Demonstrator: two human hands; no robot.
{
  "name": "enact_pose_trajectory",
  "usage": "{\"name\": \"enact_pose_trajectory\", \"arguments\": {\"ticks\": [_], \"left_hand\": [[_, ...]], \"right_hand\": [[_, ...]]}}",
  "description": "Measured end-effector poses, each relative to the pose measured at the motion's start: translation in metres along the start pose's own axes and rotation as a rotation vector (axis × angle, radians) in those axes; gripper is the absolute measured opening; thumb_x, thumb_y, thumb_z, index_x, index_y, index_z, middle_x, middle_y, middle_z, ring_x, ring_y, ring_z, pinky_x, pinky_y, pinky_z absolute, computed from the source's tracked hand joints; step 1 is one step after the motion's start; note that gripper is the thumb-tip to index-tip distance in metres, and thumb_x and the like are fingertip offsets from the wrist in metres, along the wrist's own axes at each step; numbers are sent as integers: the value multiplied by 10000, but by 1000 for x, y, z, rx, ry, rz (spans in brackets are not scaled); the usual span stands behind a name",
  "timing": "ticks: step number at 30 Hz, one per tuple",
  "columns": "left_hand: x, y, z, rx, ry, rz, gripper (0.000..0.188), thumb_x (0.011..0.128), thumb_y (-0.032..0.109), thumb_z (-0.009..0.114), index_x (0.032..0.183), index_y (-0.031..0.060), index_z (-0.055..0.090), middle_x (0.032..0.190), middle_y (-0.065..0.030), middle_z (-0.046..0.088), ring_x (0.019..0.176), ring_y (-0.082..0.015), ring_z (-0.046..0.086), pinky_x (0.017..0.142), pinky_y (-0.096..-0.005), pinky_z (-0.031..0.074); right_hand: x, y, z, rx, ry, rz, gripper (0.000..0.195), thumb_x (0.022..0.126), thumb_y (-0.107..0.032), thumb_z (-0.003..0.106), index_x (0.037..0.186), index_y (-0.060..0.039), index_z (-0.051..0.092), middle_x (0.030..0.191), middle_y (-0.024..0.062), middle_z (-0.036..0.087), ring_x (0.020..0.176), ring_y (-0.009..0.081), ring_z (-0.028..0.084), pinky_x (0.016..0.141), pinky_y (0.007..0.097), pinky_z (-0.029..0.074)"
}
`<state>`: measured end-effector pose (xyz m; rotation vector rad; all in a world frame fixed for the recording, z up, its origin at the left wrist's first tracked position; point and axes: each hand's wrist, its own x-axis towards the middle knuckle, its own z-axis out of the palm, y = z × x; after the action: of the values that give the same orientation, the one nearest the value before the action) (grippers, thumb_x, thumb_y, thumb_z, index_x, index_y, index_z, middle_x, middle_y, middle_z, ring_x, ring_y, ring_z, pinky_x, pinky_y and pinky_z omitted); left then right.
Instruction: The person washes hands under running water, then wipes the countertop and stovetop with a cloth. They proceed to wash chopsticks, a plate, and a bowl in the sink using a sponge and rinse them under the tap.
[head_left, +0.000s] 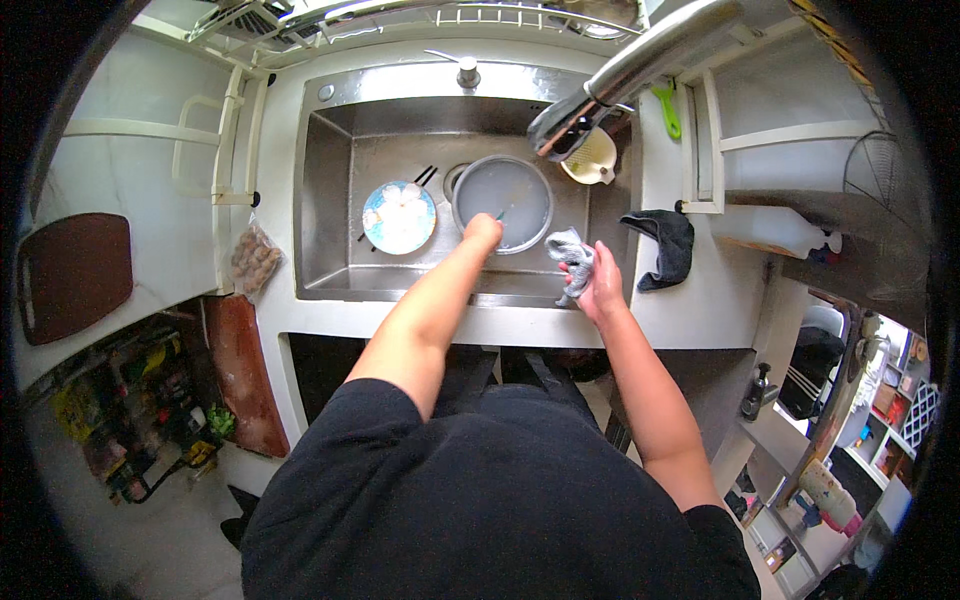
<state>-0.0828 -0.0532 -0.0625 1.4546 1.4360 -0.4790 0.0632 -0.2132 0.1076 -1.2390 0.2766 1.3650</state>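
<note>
My left hand (484, 231) is at the lower rim of a round basin (517, 187) of cloudy water in the steel sink. Its fingers are curled near a small green thing (502, 214); whether they grip it cannot be told. A light grey cloth (573, 259) is held in my right hand (602, 281), above the sink's front right part. Left of the basin lies a blue and white patterned plate (399, 217), with dark chopsticks (425, 176) sticking out from behind it. A cream strainer bowl (590, 157) rests at the sink's right, partly under the faucet.
The metal faucet (577, 120) reaches in from the upper right. A dark cloth (667, 247) and a green-handled tool (667, 112) lie right of the sink. At the left edge is a plastic bag of round brown items (256, 259). A dish rack (517, 16) stands behind.
</note>
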Motion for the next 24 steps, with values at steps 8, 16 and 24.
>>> {"name": "enact_pose_trajectory", "arguments": {"ticks": [8, 16, 24], "left_hand": [[-140, 19, -54, 468, 577, 482, 214, 843, 194, 468, 901, 59, 623, 728, -146, 624, 794, -247, 629, 670, -404, 471], [-201, 21, -59, -332, 164, 423, 209, 881, 182, 465, 929, 87, 645, 564, -17, 494, 523, -118, 468, 497, -278, 373], [-220, 30, -63, -412, 114, 489, 218, 895, 171, 456, 957, 71, 640, 645, 12, 542, 596, -72, 455, 582, -241, 389]], "right_hand": [[49, 15, -1, 383, 130, 124, 457, 771, -83, 313, 1165, 146, 348, 1104, 279, 478, 958, 368, 534, 872, 452, 448], [62, 40, 70, 270, -322, -237, 226, 867, -52, 483, 1088, -42, 434, 1052, 122, 544, 974, 232, 552, 874, 369, 424], [58, 4, 85, -374, -162, -467, 188, 866, -192, 537, 923, -29, 461, 635, 85, 584, 436, 168, 569, 328, 258, 423]]}}
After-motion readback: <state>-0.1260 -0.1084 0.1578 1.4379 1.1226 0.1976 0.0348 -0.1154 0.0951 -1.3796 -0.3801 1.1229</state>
